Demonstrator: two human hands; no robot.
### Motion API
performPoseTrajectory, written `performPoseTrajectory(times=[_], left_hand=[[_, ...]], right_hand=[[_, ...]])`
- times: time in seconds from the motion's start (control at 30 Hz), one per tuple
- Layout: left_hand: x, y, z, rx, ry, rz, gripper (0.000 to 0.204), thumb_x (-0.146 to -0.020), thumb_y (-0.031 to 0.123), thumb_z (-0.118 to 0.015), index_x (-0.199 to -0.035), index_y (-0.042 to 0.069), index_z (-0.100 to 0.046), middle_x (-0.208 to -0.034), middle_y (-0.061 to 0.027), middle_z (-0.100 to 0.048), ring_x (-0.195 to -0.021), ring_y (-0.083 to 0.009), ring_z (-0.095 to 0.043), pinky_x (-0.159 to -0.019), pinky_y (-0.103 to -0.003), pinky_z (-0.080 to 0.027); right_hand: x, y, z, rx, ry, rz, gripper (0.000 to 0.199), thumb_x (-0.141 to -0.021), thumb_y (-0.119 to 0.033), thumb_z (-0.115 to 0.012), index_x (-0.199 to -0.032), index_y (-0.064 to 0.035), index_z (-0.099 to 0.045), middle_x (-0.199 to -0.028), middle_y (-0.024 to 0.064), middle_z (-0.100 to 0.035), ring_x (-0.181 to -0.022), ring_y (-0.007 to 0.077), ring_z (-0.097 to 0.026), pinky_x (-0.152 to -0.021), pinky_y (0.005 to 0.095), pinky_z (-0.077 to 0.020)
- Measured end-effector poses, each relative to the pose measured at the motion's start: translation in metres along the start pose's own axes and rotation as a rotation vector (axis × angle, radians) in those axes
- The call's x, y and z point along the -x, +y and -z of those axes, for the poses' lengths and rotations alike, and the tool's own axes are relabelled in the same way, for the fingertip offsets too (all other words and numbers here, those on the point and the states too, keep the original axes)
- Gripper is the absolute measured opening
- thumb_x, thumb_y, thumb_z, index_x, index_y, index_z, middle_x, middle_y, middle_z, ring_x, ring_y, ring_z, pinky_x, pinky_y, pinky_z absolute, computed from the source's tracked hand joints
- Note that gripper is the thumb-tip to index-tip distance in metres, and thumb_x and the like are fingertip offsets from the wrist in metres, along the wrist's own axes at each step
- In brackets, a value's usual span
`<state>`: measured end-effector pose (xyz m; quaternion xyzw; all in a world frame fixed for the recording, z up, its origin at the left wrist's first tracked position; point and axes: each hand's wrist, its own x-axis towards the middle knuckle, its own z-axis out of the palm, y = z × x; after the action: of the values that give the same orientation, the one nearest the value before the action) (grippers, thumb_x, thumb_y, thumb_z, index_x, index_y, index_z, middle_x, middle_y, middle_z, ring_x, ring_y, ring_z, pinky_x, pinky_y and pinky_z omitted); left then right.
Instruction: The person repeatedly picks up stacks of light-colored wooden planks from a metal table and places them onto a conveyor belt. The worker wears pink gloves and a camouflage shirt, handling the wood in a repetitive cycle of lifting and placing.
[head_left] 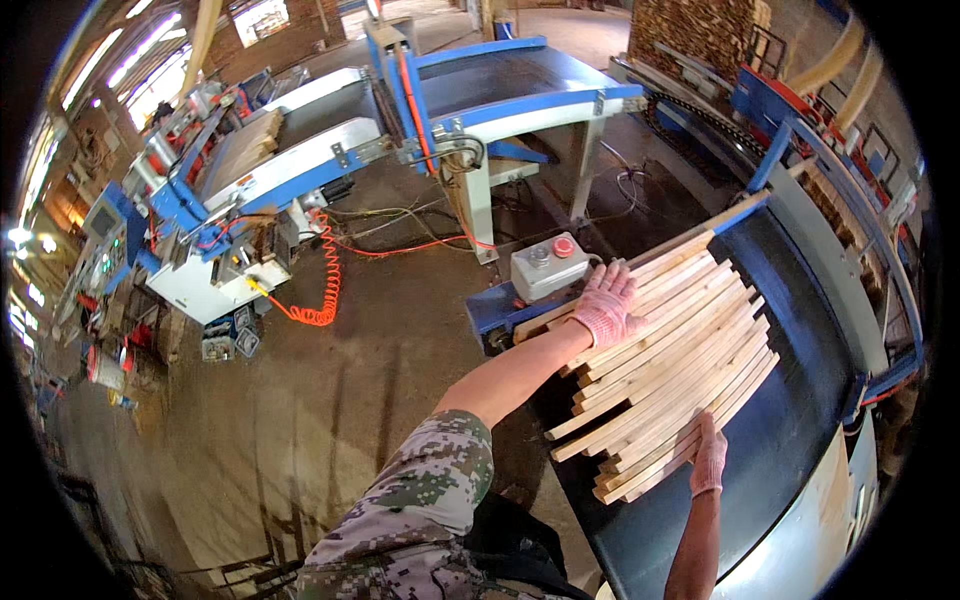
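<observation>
A row of long, pale wooden strips [670, 370] lies side by side on a black conveyor belt [790, 440], their near ends uneven. My left hand [606, 303], in a pinkish knit glove, lies flat with fingers stretched out over the strips on the far left side, beside a grey control box. Against the outermost strips on the near right side rests my right hand [709, 458], also gloved, its fingers pointing forward along the wood. Part of that hand's grip is hidden from view.
The grey control box [550, 266] with a red button stands at the belt's left edge. A curved grey guard [835, 270] and blue frame border the right. Across the floor stands a blue-and-white conveyor machine [520, 100], with a coiled orange air hose [325, 290] nearby.
</observation>
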<state>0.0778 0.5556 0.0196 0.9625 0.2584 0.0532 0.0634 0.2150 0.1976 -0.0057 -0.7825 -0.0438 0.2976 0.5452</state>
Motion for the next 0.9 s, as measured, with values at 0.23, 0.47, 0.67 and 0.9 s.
performPoseTrajectory(times=[0.23, 0.47, 0.67, 0.9], left_hand=[[0.229, 0.003, 0.058, 1.26, 0.03, 0.05, 0.054, -0.108, 0.035, -0.062, -0.152, 0.004, -0.056, -0.149, -0.013, -0.062, -0.133, -0.0213, -0.06, -0.113, -0.034, -0.047], [0.546, -0.097, -0.074, 0.772, -0.234, 0.651, 0.045, -0.11, 0.038, -0.052, -0.139, 0.007, -0.067, -0.134, -0.0145, -0.072, -0.124, -0.0248, -0.067, -0.102, -0.037, -0.052], [0.762, -0.148, -0.26, 0.931, -0.448, 1.061, 0.045, -0.106, 0.037, -0.052, -0.132, 0.005, -0.069, -0.131, -0.0202, -0.071, -0.119, -0.0397, -0.066, -0.099, -0.048, -0.052], [0.973, -0.211, -0.314, 0.665, -0.48, 1.029, 0.042, -0.105, 0.033, -0.054, -0.134, 0.006, -0.068, -0.121, -0.0177, -0.073, -0.106, -0.0362, -0.071, -0.088, -0.047, -0.056]], right_hand=[[0.114, 0.064, 0.005, -0.29, 0.166, 0.263, 0.055, -0.106, -0.036, -0.063, -0.145, 0.0014, -0.056, -0.089, -0.0012, -0.066, -0.071, 0.007, -0.053, -0.066, 0.0247, -0.0455], [0.24, 0.065, -0.058, -0.464, -0.027, 0.397, 0.051, -0.107, -0.033, -0.064, -0.147, -0.0018, -0.06, -0.098, 0.0029, -0.07, -0.075, 0.009, -0.058, -0.065, 0.0246, -0.0466], [0.293, 0.089, -0.203, -0.327, -0.626, 0.176, 0.045, -0.103, -0.023, -0.071, -0.139, 0.0017, -0.065, -0.098, 0.0104, -0.074, -0.075, 0.0159, -0.064, -0.064, 0.032, -0.0522], [0.362, 0.138, -0.42, -0.203, -0.933, -0.329, 0.042, -0.101, -0.024, -0.075, -0.133, 0.0001, -0.067, -0.094, 0.0109, -0.07, -0.077, 0.0186, -0.064, -0.061, 0.03, -0.0512]])
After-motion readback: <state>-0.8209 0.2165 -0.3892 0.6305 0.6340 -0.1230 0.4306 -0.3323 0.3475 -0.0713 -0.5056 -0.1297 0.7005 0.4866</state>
